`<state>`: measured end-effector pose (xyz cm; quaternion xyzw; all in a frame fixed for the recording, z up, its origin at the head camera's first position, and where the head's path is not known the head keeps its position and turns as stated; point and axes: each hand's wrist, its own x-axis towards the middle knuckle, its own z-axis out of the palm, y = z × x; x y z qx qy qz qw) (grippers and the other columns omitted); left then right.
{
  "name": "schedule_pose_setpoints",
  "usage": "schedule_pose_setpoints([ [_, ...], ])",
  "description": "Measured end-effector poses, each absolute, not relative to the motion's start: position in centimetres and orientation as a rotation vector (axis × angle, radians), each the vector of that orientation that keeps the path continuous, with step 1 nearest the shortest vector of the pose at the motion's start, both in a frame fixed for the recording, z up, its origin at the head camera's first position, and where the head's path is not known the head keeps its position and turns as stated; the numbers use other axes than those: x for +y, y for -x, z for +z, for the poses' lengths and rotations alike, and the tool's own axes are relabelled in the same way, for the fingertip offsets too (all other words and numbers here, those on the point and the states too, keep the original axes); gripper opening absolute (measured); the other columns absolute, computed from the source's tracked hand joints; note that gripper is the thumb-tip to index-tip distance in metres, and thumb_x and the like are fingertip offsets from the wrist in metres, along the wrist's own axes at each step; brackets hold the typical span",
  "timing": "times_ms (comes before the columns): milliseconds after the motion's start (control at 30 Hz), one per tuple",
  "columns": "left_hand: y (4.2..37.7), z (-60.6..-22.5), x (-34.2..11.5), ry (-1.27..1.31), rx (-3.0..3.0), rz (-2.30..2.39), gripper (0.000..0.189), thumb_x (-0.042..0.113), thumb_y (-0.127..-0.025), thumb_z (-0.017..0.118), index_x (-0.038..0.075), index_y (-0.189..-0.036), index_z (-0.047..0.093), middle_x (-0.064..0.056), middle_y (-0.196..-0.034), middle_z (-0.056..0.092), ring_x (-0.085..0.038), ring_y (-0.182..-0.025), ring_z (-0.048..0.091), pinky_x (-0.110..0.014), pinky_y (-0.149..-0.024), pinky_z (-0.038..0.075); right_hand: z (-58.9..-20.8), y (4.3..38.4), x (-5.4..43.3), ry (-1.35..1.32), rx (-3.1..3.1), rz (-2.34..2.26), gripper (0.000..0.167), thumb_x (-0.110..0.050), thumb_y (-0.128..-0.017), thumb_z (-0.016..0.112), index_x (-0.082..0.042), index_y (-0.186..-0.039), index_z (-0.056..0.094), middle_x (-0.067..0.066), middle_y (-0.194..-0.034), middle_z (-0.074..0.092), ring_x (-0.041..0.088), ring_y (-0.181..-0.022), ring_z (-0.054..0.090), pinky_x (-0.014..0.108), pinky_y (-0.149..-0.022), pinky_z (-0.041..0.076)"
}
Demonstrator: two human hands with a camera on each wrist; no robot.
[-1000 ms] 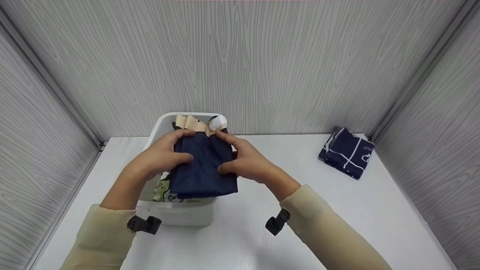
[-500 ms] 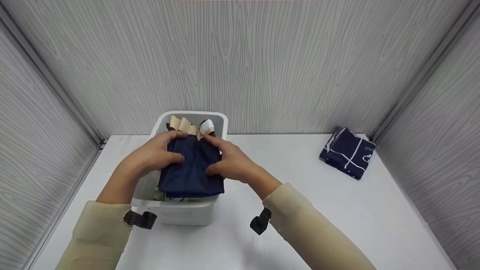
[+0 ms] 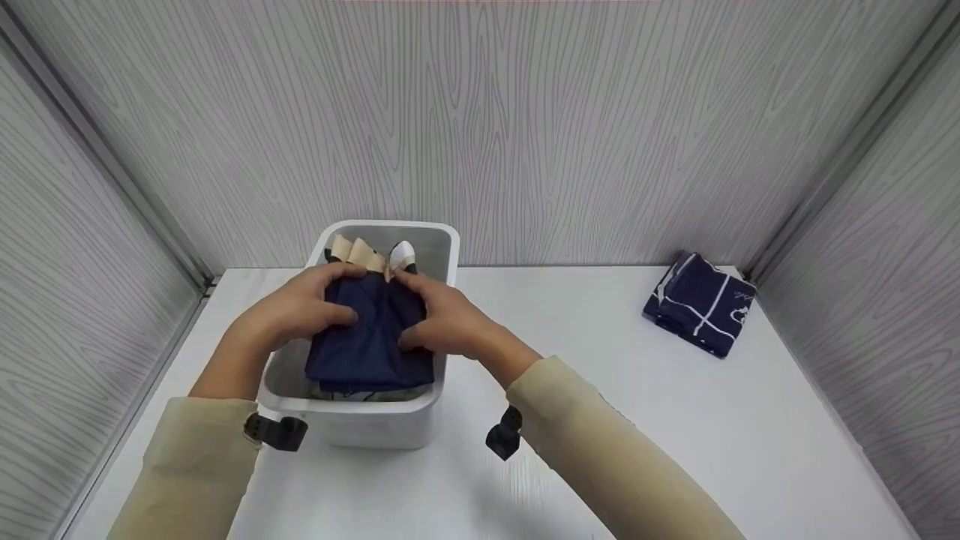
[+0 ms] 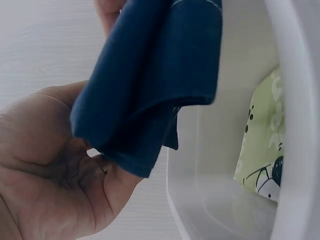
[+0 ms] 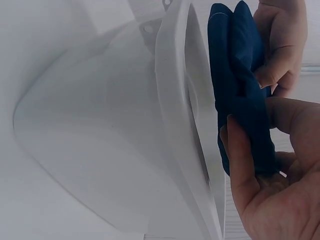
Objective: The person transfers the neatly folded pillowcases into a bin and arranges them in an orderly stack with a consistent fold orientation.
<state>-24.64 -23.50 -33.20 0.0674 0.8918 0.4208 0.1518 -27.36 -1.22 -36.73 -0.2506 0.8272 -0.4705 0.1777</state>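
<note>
Both hands hold a folded navy cloth piece (image 3: 367,337) with beige and white at its far end, over the mouth of a white plastic bin (image 3: 442,255). My left hand (image 3: 300,304) grips its left side, thumb on top. On the right side my right hand (image 3: 442,315) pinches it between thumb and fingers. In the right wrist view the folded navy cloth (image 5: 242,90) is level with the bin's rim (image 5: 172,95), its layers squeezed between the fingers. Inside the bin, the left wrist view shows a light green printed cloth (image 4: 265,145) lying low against the wall.
A second folded cloth, navy with white lines (image 3: 701,304), lies at the back right of the white table (image 3: 570,390). Grey wood-grain panels (image 3: 480,127) enclose the table at the back and both sides.
The hands have carried the folded navy cloth left and slightly down, from overlapping the bin's right rim to over its opening. The grip looks the same. The cloth at the right has stayed put.
</note>
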Motion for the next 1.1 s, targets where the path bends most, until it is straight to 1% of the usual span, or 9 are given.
schedule_pose_setpoints([
  [200, 25.0, -33.9, -24.0, -0.243, 2.629, 1.154, 0.070, 0.002, -0.088, 0.063, 0.005, -0.153, 0.036, -0.026, -0.154, 0.033, -0.039, -0.135, 0.040, -0.048, -0.100, 0.047, -37.0, 27.6, -1.6, 0.717, 2.351, -1.316, 0.099, -0.001, -0.073, 0.077, -0.024, -0.158, 0.030, 0.002, -0.161, 0.032, 0.012, -0.133, 0.041, 0.033, -0.108, 0.042],
  [400, 25.2, -34.3, -24.2, -0.262, 2.679, 1.115, 0.069, 0.003, -0.088, 0.063, 0.006, -0.152, 0.038, -0.025, -0.154, 0.035, -0.039, -0.137, 0.038, -0.054, -0.105, 0.043, -37.2, 27.7, -1.7, 0.722, 2.389, -1.294, 0.098, -0.002, -0.073, 0.078, -0.023, -0.157, 0.032, 0.001, -0.158, 0.036, 0.013, -0.130, 0.043, 0.034, -0.108, 0.042],
  [567, 25.4, -34.6, -24.3, -0.282, 2.726, 1.088, 0.069, 0.002, -0.088, 0.063, 0.006, -0.152, 0.038, -0.024, -0.155, 0.034, -0.040, -0.140, 0.034, -0.058, -0.110, 0.035, -37.1, 27.8, -1.6, 0.723, 2.407, -1.294, 0.096, -0.003, -0.074, 0.079, -0.022, -0.157, 0.034, 0.000, -0.157, 0.037, 0.013, -0.131, 0.043, 0.035, -0.108, 0.043],
  [800, 25.6, -34.9, -24.2, -0.247, 2.785, 1.082, 0.065, 0.004, -0.089, 0.064, 0.008, -0.150, 0.042, -0.023, -0.155, 0.034, -0.040, -0.142, 0.033, -0.059, -0.112, 0.032, -37.1, 27.9, -1.4, 0.709, 2.419, -1.309, 0.091, -0.004, -0.076, 0.079, -0.020, -0.155, 0.037, 0.001, -0.155, 0.039, 0.015, -0.135, 0.042, 0.035, -0.110, 0.041],
  [1100, 25.8, -35.2, -24.3, -0.241, 2.865, 1.061, 0.061, 0.008, -0.089, 0.066, 0.010, -0.147, 0.047, -0.022, -0.153, 0.039, -0.041, -0.140, 0.036, -0.061, -0.111, 0.032, -37.1, 28.1, -1.2, 0.663, 2.431, -1.325, 0.085, -0.005, -0.077, 0.079, -0.023, -0.152, 0.042, -0.001, -0.154, 0.043, 0.015, -0.137, 0.042, 0.037, -0.110, 0.041],
])
